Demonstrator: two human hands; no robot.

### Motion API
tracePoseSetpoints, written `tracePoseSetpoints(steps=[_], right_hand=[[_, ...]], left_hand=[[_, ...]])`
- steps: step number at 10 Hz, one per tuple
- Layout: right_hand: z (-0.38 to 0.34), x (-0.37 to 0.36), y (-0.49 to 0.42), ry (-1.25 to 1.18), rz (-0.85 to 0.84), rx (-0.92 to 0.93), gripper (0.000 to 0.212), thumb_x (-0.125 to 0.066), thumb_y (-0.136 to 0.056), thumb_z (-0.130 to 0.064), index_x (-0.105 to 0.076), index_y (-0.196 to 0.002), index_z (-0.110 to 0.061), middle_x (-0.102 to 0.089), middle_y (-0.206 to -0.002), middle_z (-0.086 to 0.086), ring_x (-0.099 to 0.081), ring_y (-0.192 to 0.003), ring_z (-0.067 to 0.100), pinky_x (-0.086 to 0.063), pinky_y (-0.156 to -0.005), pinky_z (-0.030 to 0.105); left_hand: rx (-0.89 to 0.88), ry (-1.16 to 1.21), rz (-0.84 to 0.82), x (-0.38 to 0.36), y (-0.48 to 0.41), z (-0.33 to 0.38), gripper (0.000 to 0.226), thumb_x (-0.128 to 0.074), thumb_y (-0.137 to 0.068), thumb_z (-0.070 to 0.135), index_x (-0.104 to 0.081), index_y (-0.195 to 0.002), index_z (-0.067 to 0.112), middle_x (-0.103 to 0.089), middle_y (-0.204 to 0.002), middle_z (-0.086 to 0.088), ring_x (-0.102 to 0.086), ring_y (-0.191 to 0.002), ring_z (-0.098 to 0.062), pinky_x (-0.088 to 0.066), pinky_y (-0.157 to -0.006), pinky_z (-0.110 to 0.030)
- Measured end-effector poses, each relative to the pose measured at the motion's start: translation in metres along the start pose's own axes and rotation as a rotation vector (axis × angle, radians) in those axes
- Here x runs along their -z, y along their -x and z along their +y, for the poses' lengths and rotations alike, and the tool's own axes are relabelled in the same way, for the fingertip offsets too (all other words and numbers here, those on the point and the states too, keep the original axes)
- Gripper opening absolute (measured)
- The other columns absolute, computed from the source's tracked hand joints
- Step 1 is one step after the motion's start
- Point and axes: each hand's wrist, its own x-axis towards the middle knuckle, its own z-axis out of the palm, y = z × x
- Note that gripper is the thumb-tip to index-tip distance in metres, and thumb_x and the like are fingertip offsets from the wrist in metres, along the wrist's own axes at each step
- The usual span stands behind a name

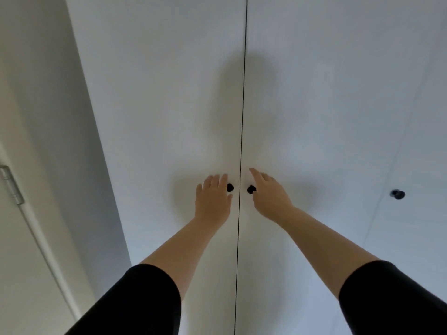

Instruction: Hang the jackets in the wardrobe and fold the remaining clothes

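The white wardrobe fills the view, its left door and right door closed with a thin dark seam between them. A small black knob sits on the left door and another black knob on the right door, either side of the seam. My left hand is at the left knob with fingers extended, thumb below the knob. My right hand reaches over the right knob with fingers stretched out. Neither hand plainly grips a knob. No jackets or other clothes are in view.
A third black knob sits on another wardrobe door at the right. A white room door with a metal hinge stands at the far left, with a wall strip between it and the wardrobe.
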Motion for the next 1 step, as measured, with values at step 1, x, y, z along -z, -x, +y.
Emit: tracePoseSetpoints(steps=[1], right_hand=[[-0.0203, 0.0358, 0.0165, 0.050, 0.074, 0.070, 0.069, -0.047, -0.094, -0.011, -0.011, -0.152, -0.021, -0.010, -0.159, 0.008, -0.012, -0.146, 0.023, -0.012, -0.119, 0.038]], left_hand=[[-0.091, -0.081, 0.162, 0.0370, 0.0102, 0.0010, 0.062, -0.040, -0.099, 0.035, -0.012, -0.152, 0.018, -0.009, -0.159, -0.009, 0.000, -0.147, -0.028, -0.008, -0.116, -0.051]])
